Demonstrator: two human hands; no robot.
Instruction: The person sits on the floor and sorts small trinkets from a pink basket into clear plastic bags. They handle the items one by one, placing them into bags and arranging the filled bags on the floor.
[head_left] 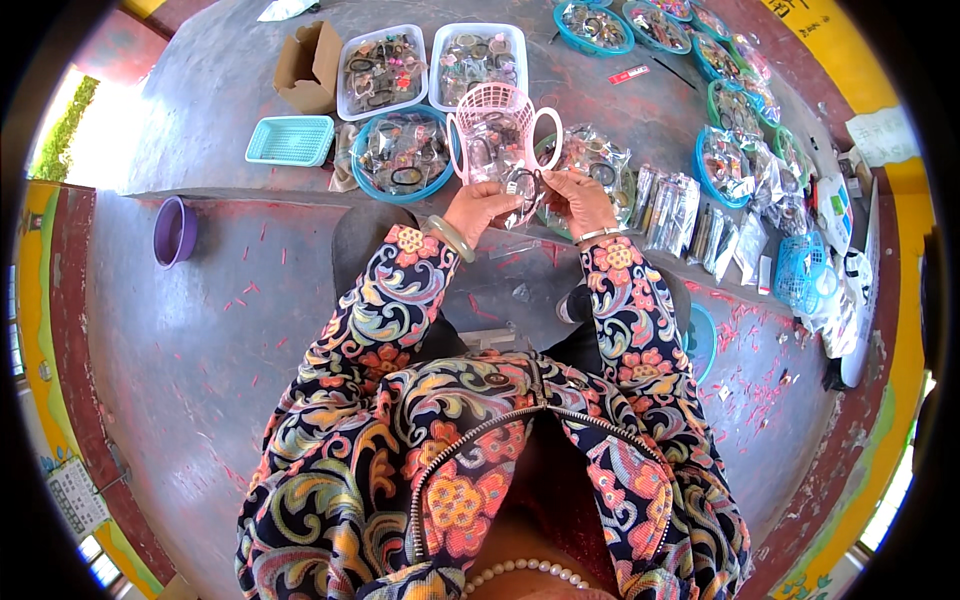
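Observation:
Both hands meet in front of a pink plastic basket [487, 96] with two loop handles, which holds clear-bagged items. Between them is a small clear plastic bag [517, 207] with a dark band, which looks like a black hair tie [527, 178], at its top. My left hand [482, 210] pinches the bag's left side between thumb and fingers. My right hand [583, 203] is closed with thumb and forefinger at the right of the bag and band. Which of the two it grips is too small to tell exactly. Beside it lies a pile of bagged hair ties [592, 160].
Left of the pink basket stand a blue round basket [436, 184], two white trays [343, 100] of bagged trinkets, a turquoise basket [290, 141] and a cardboard box [308, 68]. Bundled clear packets [668, 210] and several baskets line the right. A purple basin [174, 232] sits lower left.

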